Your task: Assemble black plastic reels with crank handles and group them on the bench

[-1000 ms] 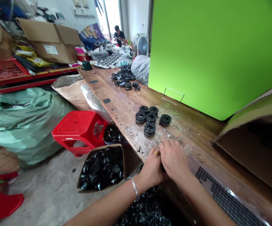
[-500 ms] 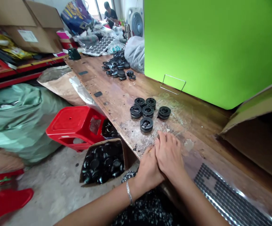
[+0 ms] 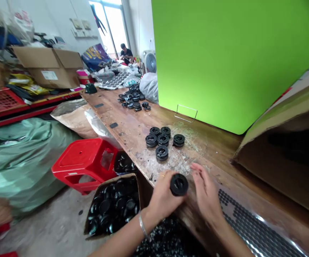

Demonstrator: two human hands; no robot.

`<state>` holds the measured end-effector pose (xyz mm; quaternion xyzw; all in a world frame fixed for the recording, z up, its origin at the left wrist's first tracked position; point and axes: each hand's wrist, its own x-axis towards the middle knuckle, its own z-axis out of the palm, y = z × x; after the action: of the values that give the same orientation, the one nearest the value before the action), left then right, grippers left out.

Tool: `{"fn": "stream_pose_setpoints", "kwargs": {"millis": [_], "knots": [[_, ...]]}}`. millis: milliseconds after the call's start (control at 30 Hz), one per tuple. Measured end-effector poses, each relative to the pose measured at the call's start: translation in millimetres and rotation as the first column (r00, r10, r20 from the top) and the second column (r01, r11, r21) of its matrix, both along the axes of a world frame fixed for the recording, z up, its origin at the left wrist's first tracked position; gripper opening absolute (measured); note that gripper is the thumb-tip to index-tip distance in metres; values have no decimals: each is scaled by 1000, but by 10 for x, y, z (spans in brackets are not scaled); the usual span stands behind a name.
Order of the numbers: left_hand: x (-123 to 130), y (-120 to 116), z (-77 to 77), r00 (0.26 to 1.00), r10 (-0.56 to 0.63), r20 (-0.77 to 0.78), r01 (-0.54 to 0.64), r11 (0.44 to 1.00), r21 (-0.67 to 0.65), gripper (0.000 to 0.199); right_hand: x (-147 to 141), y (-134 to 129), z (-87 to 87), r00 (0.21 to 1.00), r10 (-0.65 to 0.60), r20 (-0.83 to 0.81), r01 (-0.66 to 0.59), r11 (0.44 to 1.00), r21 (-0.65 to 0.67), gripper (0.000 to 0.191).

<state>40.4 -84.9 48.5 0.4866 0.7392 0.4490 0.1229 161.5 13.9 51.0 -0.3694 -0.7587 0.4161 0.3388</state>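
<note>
A round black plastic piece with a slotted centre (image 3: 179, 185) is gripped in my left hand (image 3: 163, 194) near the table's front edge. To its right, my right hand (image 3: 205, 191) is apart from it, fingers stretched out and holding nothing. Just beyond both hands, several similar black round pieces (image 3: 161, 152) sit in a loose group on the wooden table (image 3: 127, 126). Further back lies a heap of black parts (image 3: 133, 97). A sheet of small dark round dots (image 3: 250, 217) lies to the right of my right hand.
Below the table edge, a cardboard box (image 3: 139, 192) holds many black parts, beside a red stool (image 3: 76, 153). A green panel (image 3: 218, 64) with a wire stand (image 3: 185, 113) borders the table. An open carton (image 3: 272, 142) stands at right. Another person (image 3: 127, 54) sits far back.
My hands were pressed together; now they are apart, with the right hand lifted off to the right. The black piece in my left hand has come into view. The camera view has tilted up.
</note>
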Motion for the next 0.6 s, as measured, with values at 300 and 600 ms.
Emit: {"fn": "stream_pose_setpoints", "kwargs": {"millis": [300, 600], "knots": [[-1174, 220, -69, 773, 565, -288, -595, 804, -20, 59, 1201, -117, -158, 970, -237, 57, 240, 969, -64, 34], [-1233, 360, -83, 752, 548, -365, -545, 829, 122, 81, 1692, 759, -102, 847, -513, 144, 482, 853, 201, 38]]}}
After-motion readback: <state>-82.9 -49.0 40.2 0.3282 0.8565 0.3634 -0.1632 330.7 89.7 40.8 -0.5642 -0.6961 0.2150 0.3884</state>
